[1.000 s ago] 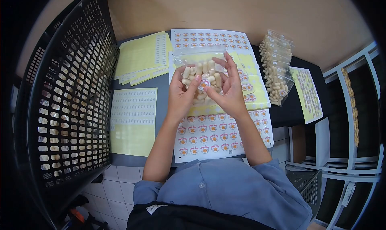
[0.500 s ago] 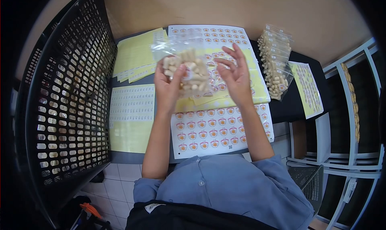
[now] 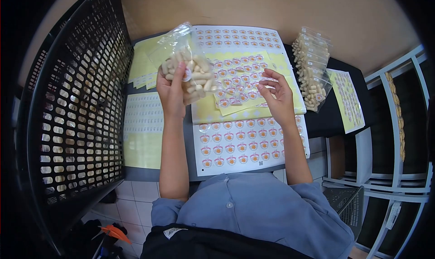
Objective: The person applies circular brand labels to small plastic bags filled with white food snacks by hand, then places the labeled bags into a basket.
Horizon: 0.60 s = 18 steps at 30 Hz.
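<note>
Bag (image 3: 197,74) shifted left, in left hand (image 3: 172,93), long axis slanted, top up-left

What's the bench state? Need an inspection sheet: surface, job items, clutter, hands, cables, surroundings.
Surface: grey table, largely covered by sheets.
Job items: bag of pale pieces, round sticker beside thumb; seal unclear. Sticker sheets overlap mid-table.
Clutter: filled bags lined up at right; label sheet at left.
Hands: left hand grips bag; right hand loosely open, nothing seen in it.
Cables: nothing seen.
Surroundings: crate left, wall behind, rack right.
</note>
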### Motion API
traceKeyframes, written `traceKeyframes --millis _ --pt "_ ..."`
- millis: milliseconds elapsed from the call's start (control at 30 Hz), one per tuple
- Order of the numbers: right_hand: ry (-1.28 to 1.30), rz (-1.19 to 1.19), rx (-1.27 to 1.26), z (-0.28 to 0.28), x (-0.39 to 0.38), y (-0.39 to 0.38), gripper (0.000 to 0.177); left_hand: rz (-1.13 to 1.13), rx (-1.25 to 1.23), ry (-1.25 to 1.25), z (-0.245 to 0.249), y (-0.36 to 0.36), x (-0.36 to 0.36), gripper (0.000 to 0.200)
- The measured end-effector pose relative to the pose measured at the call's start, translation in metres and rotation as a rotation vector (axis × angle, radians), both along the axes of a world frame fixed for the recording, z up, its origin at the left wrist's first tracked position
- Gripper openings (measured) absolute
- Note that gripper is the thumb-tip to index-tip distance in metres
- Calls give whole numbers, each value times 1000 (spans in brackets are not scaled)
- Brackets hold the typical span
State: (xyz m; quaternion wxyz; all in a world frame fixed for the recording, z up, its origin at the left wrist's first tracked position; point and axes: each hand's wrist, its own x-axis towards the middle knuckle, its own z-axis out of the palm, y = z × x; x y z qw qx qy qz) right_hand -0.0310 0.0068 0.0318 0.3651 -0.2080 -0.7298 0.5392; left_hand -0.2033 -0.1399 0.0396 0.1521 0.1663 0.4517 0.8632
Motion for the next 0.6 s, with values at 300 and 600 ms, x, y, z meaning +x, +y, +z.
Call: traceKeyframes --millis 300,600 --pt "-143 92 294 7 -8 -18 29 -113 243 -225 -10 -44 -47 32" --pt "-173 235 453 7 -23 -44 28 -151 124 -202 9 -30 -18 41"
